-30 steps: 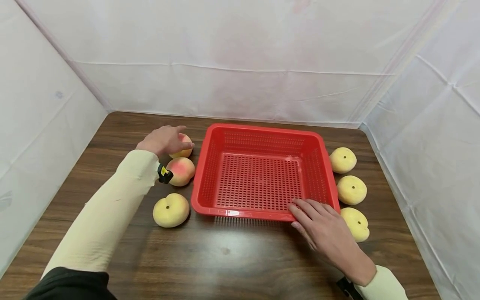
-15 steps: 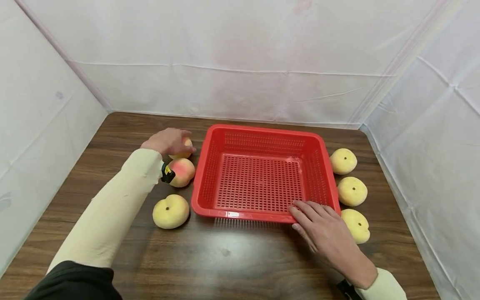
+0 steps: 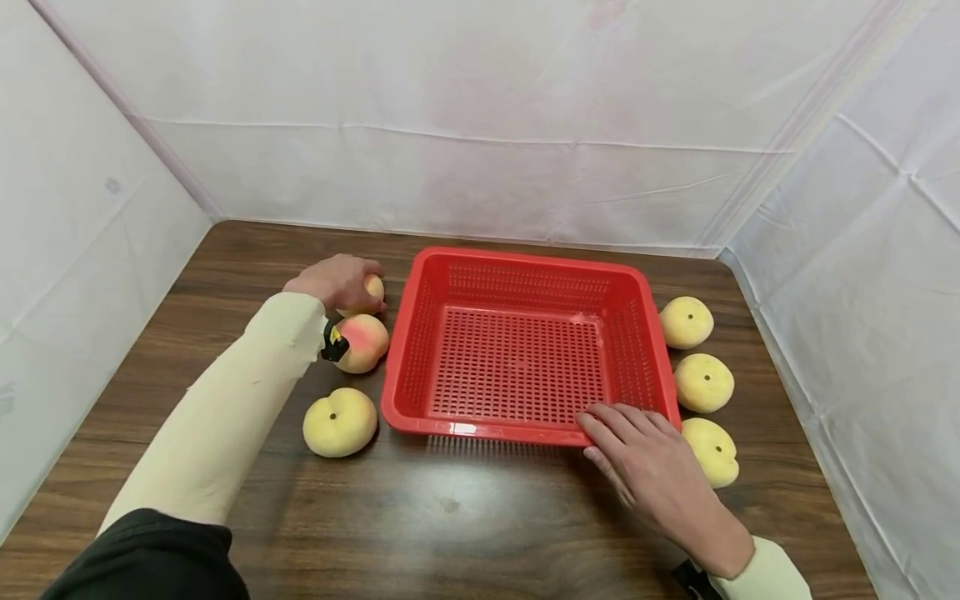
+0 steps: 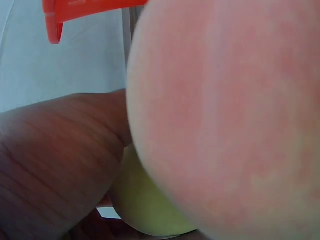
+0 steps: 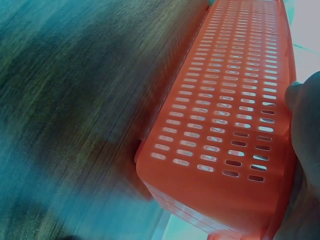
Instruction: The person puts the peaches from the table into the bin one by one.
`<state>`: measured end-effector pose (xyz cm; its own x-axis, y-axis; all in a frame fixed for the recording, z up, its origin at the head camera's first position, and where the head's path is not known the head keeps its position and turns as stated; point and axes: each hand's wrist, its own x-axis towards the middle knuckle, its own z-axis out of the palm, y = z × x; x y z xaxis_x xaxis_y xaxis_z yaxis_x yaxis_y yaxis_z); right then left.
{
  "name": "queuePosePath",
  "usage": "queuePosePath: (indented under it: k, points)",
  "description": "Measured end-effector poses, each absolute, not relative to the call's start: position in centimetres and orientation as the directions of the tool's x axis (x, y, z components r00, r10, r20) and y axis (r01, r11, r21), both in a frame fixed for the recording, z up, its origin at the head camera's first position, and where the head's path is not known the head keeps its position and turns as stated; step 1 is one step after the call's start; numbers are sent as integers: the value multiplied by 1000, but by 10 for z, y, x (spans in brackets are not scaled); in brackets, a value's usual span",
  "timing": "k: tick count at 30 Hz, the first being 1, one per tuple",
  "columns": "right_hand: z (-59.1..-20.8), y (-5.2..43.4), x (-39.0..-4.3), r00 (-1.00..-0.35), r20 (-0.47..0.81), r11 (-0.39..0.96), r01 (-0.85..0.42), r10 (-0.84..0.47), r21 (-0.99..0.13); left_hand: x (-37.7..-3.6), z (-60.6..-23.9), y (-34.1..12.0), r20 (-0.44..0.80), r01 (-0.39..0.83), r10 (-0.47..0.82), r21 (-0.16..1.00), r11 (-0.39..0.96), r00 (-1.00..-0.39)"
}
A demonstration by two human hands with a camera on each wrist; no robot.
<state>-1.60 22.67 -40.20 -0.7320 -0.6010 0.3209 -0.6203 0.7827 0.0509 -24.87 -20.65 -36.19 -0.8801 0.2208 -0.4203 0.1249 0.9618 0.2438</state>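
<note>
At the far left of the table, my left hand (image 3: 337, 281) curls over the rearmost peach (image 3: 374, 287) and grips it, hiding most of the fruit. In the left wrist view this yellow-green peach (image 4: 152, 200) shows between thumb and fingers, behind a large pink-blushed peach (image 4: 230, 115). That blushed peach (image 3: 362, 343) sits just under my left wrist. My right hand (image 3: 660, 479) holds the front right corner of a red perforated plastic basket (image 3: 495, 432), fingers over the rim and thumb outside. The basket stands with nothing in it.
A yellow peach (image 3: 340, 422) lies at the front left of the basket. Three more, a rear peach (image 3: 686, 322), a middle peach (image 3: 704, 382) and a front peach (image 3: 711, 452), line its right side. White sheeting (image 3: 480, 183) encloses the brown wooden table (image 3: 450, 533).
My left hand has lowered onto the rearmost left peach, its spread fingers closing round it. My right hand stays on the basket's corner, and the basket has not moved.
</note>
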Motion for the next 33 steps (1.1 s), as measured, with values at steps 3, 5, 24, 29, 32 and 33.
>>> queuePosePath:
  k: [3, 5, 24, 29, 32, 33]
  points:
    - [-402, 226, -16, -735, 320, 786, -616, -597, 51, -251, -364, -207, -415, 130, 227, 248, 960, -881]
    - [-402, 226, -16, -734, 325, 786, -616, -596, 49, -252, -364, -207, -412, 138, 233, 247, 959, -881]
    - [-403, 225, -16, -729, 345, 787, -615, -591, 50, -251, -364, -204, -426, 98, 211, 270, 958, -880]
    - [-403, 225, -16, -733, 338, 789, -612, -591, 52, -252, -364, -204, -419, 100, 208, 265, 959, -884]
    - [-403, 226, -16, -733, 340, 790, -610, -589, 53, -252, -362, -202, -412, 96, 204, 267, 959, -888]
    - [-403, 226, -16, -733, 341, 791, -610, -588, 52, -253, -361, -201, -410, 92, 199, 267, 959, -890]
